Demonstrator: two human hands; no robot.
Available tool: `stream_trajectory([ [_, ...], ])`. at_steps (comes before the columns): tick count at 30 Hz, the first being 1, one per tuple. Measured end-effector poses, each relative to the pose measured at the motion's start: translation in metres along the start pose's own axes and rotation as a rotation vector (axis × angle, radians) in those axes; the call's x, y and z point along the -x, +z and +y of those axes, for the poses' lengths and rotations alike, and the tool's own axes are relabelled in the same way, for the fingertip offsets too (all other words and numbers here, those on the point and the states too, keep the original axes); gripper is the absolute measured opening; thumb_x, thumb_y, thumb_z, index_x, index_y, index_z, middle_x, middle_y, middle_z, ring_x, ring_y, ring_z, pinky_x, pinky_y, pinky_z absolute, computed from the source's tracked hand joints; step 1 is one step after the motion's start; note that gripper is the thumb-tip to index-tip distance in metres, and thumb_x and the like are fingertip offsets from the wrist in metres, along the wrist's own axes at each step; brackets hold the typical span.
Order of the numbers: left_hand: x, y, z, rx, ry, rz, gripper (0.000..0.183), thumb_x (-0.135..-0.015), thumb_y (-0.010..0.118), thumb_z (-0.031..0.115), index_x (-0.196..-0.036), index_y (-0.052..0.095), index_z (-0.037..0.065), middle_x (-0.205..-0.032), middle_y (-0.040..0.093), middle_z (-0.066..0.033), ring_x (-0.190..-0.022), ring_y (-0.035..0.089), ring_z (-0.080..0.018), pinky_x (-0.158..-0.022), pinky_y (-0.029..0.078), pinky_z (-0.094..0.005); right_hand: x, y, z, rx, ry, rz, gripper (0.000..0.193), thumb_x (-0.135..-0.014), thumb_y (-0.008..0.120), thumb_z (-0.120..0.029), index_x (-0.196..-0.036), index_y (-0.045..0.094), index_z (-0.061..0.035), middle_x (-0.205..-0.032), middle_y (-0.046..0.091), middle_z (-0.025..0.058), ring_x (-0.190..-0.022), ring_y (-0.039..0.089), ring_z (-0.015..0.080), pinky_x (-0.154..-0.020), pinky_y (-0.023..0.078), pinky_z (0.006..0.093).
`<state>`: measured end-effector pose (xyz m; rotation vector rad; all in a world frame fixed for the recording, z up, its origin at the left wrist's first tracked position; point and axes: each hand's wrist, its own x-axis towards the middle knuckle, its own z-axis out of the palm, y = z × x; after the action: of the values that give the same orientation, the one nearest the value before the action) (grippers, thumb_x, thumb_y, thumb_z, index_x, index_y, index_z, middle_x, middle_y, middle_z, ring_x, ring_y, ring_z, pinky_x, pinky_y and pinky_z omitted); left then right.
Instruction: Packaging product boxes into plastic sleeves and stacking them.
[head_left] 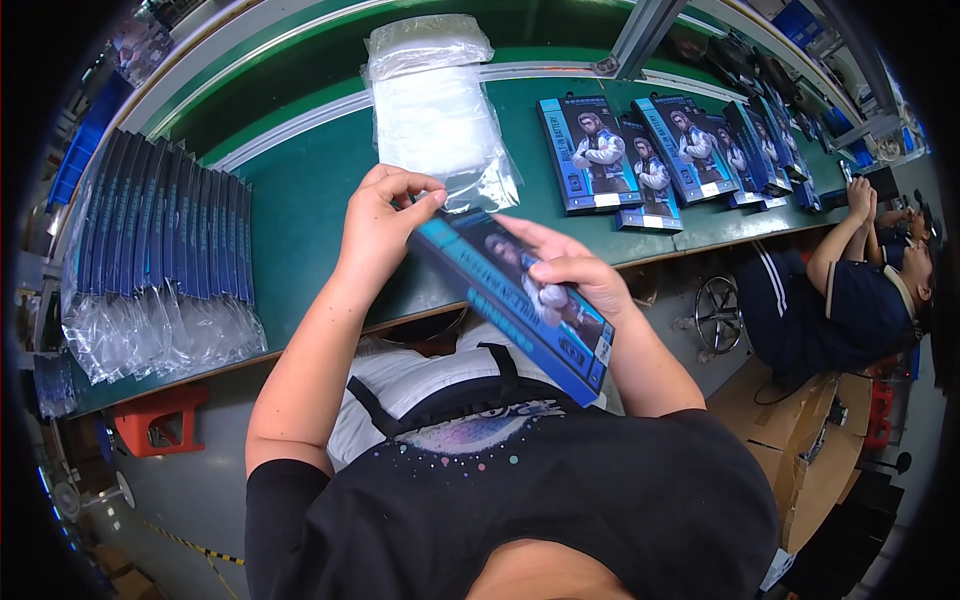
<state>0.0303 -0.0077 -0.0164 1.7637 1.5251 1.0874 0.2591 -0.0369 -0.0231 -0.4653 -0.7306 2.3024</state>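
My right hand (590, 275) grips a flat dark-blue box (525, 300), thumb across its printed front, holding it tilted in front of my chest near the table edge. The front carries a picture of a figure in a jacket. My left hand (385, 215) is at the box's far left corner, thumb and forefinger pinched together; what they hold, if anything, is too small to make out. Just beyond both hands lies a stack of clear plastic bags (440, 120), its near end close to the box.
Bagged boxes (165, 220) stand in a row on the green table (300, 230) at left. Unbagged boxes (595, 155) lie in overlapping piles at right. A red stool (160, 420) is below the table. A co-worker (850, 280) sits at right, near a cardboard carton (800, 450).
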Motion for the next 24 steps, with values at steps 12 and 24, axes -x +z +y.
stream_trajectory([
  [12,0.004,-0.001,0.002,0.636,-0.415,0.066,0.013,-0.082,0.064,0.005,-0.091,0.065,-0.005,-0.080,0.065,-0.0056,-0.074,0.062,-0.0105,-0.069,0.049,-0.0235,-0.017,-0.009,-0.008,0.270,-0.038,0.144,0.064,-0.081,0.064,-0.003,-0.135,0.032,0.0063,-0.111,0.060,0.0146,-0.094,0.063,0.0168,-0.083,0.051,0.0277],
  [24,0.013,-0.011,0.008,-0.025,0.007,0.052,0.018,-0.076,0.059,-0.002,-0.092,0.067,-0.001,-0.078,0.062,-0.0093,-0.069,0.061,-0.0173,-0.064,0.048,-0.0267,-0.029,0.001,0.019,0.654,-0.449,0.321,0.066,-0.085,0.059,-0.004,-0.139,0.022,0.0071,-0.131,0.045,0.0192,-0.120,0.045,0.0210,-0.102,0.033,0.0312],
])
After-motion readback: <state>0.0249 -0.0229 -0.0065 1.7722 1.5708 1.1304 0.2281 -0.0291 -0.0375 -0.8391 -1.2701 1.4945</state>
